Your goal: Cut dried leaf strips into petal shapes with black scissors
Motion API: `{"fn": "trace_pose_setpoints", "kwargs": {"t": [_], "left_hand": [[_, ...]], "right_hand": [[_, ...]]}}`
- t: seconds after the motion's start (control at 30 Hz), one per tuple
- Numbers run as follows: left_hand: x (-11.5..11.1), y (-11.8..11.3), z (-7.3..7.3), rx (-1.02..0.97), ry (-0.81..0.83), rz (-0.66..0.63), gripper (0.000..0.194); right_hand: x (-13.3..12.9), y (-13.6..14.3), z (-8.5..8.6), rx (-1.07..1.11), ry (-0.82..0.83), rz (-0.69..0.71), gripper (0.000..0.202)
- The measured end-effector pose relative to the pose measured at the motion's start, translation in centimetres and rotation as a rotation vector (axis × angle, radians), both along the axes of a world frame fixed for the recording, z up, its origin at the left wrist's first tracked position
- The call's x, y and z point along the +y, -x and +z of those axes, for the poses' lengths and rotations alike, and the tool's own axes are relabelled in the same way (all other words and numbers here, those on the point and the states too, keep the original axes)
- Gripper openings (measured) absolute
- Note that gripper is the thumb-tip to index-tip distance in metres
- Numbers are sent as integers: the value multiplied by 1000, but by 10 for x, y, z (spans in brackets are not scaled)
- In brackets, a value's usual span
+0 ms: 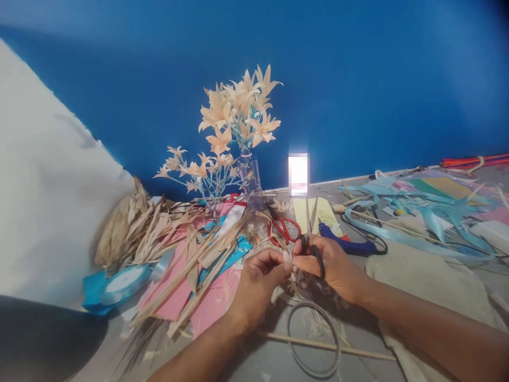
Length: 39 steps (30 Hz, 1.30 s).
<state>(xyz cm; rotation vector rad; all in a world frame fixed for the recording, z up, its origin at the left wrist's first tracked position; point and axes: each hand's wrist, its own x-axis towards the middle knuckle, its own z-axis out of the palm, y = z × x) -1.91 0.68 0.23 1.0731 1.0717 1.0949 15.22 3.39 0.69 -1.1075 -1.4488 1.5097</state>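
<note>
My left hand (254, 286) is closed in a pinch on a small pale piece (287, 258), perhaps dried husk; its exact shape is partly hidden by the fingers. Close against it, my right hand (344, 270) has black-handled scissors (318, 261) hooked in its fingers, blades pointing up and slightly apart. The right fingertips meet the left ones at the pale piece. Below the hands lies a grey ring (290, 339) across a thin wooden stick (358, 350). Just beyond the fingers are red-handled scissors (292, 229) and a blue glue gun (350, 244).
Peach paper-like flowers (238, 109) stand in a clear bottle (250, 180) by the blue wall; a smaller bunch (207, 172) is beside it. Dried husks (119, 231), pink sheets (169, 289) and a ribbon roll (125, 280) lie left. Light-blue ribbon (397, 234) tangles at right.
</note>
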Motion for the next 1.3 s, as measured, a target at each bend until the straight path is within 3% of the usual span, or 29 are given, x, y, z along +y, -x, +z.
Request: {"fn": "trace_pose_setpoints", "kwargs": {"t": [0.17, 0.3, 0.6, 0.8, 1.03, 1.3], "left_hand": [[2, 6, 9, 27, -93, 91, 17], [2, 9, 11, -42, -131, 99, 14], [3, 10, 8, -97, -118, 87, 13], [3, 9, 7, -150, -102, 89, 13], [4, 10, 8, -186, -73, 69, 11], [4, 11, 9, -244, -25, 54, 12]], "right_hand": [[3, -8, -5, -122, -65, 403, 64], [1, -10, -15, -82, -68, 544, 69], [-1, -7, -7, -103, -56, 554, 71], [-1, -10, -13, -95, -42, 548, 67], [-2, -7, -1, -170, -85, 544, 69], [-2, -7, -6, -150, -60, 527, 67]]}}
